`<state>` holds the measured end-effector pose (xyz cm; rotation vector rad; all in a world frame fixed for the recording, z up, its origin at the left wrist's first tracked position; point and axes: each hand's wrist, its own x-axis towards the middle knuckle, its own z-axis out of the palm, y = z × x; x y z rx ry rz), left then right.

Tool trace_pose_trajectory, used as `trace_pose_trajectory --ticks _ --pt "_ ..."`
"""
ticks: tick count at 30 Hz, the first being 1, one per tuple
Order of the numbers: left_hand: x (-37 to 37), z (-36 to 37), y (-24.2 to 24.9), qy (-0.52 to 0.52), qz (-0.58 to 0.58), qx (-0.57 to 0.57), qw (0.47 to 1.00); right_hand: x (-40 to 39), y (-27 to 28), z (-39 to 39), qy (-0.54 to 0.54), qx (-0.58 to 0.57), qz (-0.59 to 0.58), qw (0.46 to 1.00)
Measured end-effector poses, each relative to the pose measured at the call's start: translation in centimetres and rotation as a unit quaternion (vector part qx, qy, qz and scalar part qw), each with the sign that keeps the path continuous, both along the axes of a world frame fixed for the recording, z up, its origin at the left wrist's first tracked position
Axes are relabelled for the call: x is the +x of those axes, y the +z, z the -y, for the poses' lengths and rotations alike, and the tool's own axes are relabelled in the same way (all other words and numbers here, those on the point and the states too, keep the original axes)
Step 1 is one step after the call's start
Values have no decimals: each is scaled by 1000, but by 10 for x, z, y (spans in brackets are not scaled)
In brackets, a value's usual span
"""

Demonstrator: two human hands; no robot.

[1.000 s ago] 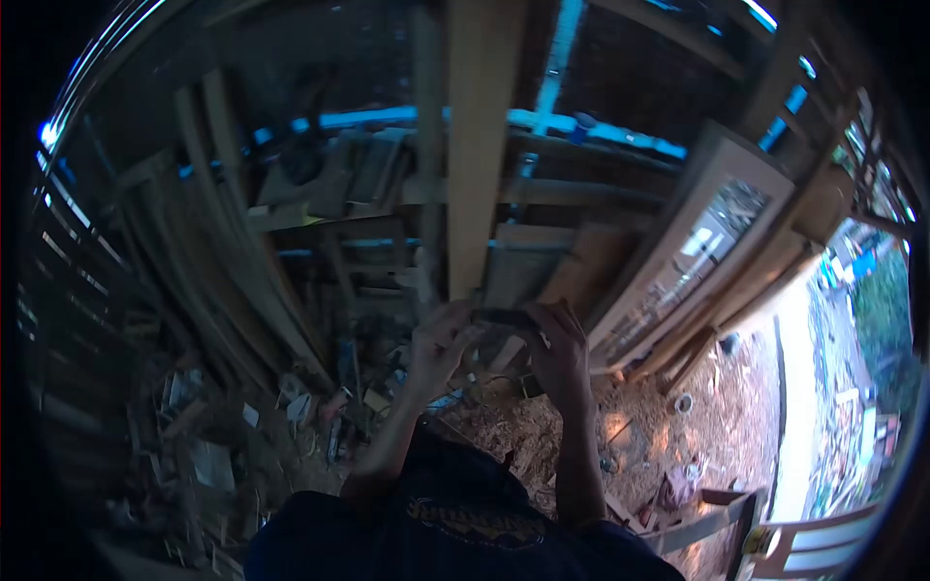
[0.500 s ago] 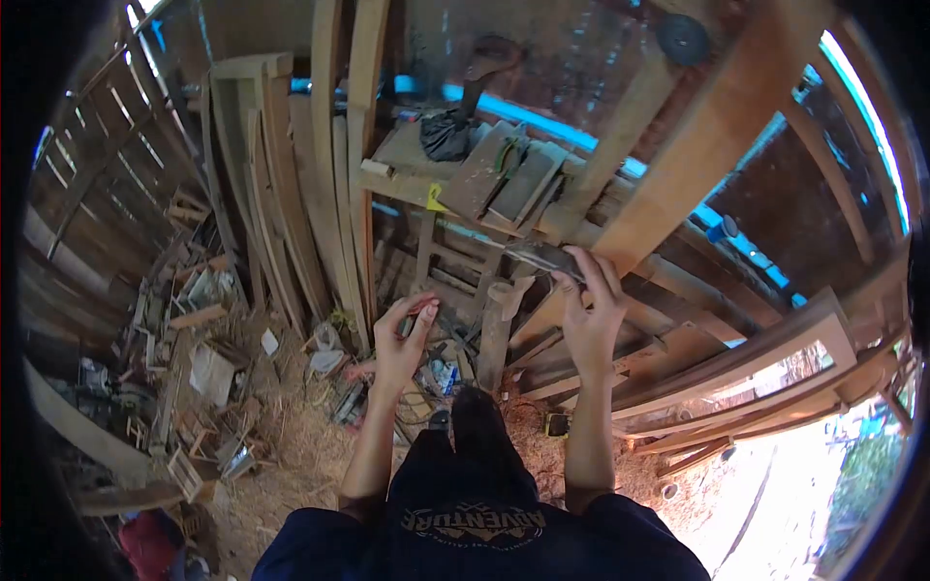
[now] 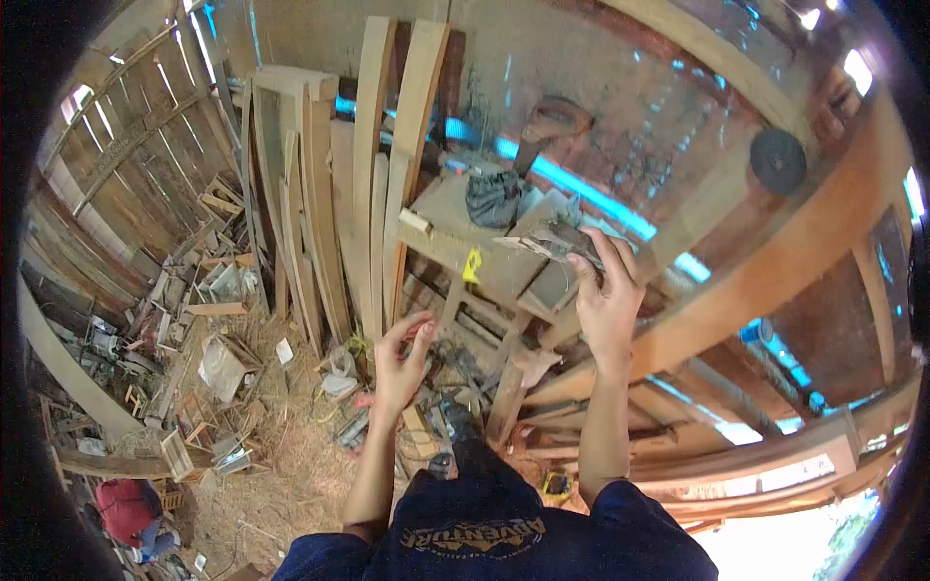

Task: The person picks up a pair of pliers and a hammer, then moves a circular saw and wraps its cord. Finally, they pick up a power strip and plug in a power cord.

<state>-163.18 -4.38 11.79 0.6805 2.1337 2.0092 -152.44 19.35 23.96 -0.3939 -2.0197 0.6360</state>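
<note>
My right hand point(image 3: 610, 300) is closed around one end of a dark, flat, elongated piece point(image 3: 554, 239) with a pale pointed tip. I cannot make out its kind. It is held up in front of the workbench point(image 3: 450, 242), its tip pointing left. My left hand point(image 3: 400, 366) is raised lower and to the left, apart from that piece. Its fingers are curled, with thumb and forefinger close together. A small reddish patch shows between them, too small to name. Behind the held piece, a black plastic bag point(image 3: 493, 198) and some boards point(image 3: 552, 281) lie on the bench.
Long planks point(image 3: 415, 145) lean upright against the wall. A large curved beam point(image 3: 765, 290) crosses the right side. Wood scraps point(image 3: 228, 281) and shavings point(image 3: 310, 465) cover the floor. A person in a red top point(image 3: 128, 510) is low at the left. A yellow tape measure point(image 3: 556, 484) lies near my feet.
My view has shifted, so the bench and planks appear lower and further right. My right hand has raised the dark piece slightly. My left hand keeps nearly the same curled pose.
</note>
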Motion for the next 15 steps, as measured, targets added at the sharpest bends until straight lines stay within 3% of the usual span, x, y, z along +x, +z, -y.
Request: trace_pose_trajectory --ticks 4,8,15 --pt "-32 -43 14 -5 6 -50 999 -43 20 -41 -8 35 -8 999" --pt "-61 -82 15 -37 27 24 999 -88 24 -83 12 32 -4 999" --pt "-104 -109 34 -46 0 -52 998 -126 77 -107 67 33 -7 997"
